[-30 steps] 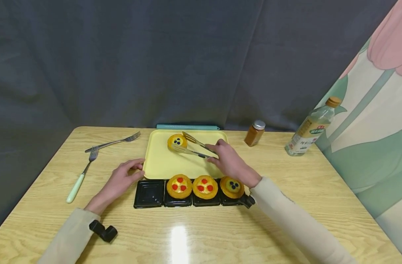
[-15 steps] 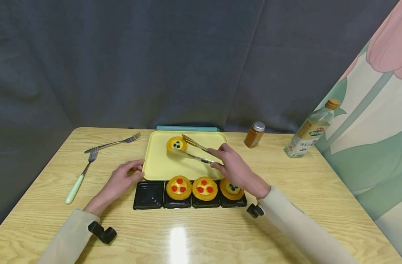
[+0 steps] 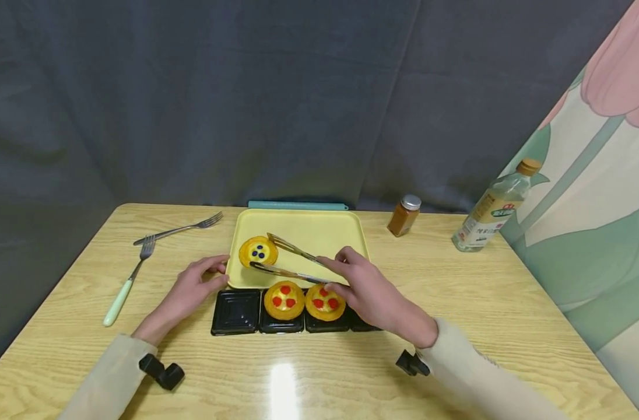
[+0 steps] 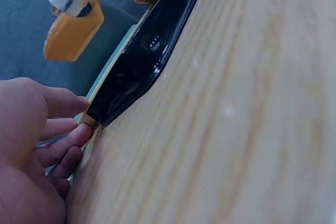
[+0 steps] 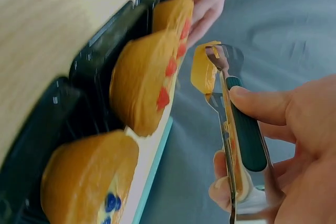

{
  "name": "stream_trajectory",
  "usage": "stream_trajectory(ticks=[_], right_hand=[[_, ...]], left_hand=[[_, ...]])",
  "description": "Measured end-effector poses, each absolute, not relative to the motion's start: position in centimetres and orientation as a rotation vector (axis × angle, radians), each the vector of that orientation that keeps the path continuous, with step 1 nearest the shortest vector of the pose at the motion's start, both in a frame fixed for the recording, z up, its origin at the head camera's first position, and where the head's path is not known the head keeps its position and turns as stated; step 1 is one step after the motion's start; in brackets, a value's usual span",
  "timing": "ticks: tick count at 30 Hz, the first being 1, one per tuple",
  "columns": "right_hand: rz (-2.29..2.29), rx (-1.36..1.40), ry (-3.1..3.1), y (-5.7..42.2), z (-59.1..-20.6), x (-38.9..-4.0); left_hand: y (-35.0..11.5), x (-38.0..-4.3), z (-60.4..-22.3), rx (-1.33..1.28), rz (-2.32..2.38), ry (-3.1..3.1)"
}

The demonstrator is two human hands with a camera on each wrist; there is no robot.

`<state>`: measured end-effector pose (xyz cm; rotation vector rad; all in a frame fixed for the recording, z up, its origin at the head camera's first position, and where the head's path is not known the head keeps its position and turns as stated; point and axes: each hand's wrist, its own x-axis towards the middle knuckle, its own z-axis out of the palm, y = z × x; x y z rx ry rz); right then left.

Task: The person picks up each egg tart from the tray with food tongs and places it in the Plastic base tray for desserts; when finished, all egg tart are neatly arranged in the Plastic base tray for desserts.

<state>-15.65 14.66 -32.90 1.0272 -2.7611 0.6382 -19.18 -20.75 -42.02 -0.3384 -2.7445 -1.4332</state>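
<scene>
With my right hand [image 3: 374,289] I hold metal food tongs [image 3: 293,273] with dark green grips. Their tips clasp an egg tart with blueberries [image 3: 258,252], which hangs raised over the left part of the yellow tray [image 3: 319,224]. My left hand [image 3: 196,283] pinches that tray by its left front corner, fingertips at the edge. Along the tray's front lies a black plastic container [image 3: 237,312] with several square pockets. The leftmost pocket holds nothing; two strawberry-topped tarts [image 3: 284,300] sit in the middle ones. Another blueberry tart [image 5: 92,182] fills the right pocket, hidden behind my right hand in the head view.
Two forks [image 3: 122,297] lie at the table's left. A teal bar [image 3: 298,205] runs behind the tray. Toward the back right stand a spice jar [image 3: 404,216] with a silver lid and a clear bottle [image 3: 490,210] with an orange-brown cap. A dark curtain [image 3: 246,105] hangs behind.
The tongs, with the blueberry tart in them, have come from the back of the tray leftward and toward me. My right hand now covers the right pocket. The left hand has stayed put.
</scene>
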Motion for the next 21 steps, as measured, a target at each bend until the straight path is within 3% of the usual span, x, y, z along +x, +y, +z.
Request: stream_trajectory(ticks=[21], right_hand=[[0.6,1.233,-2.753,13.8,-33.3,-12.0]], left_hand=[[-20.9,-19.2,-42.3,-0.362,-1.415,-2.744]])
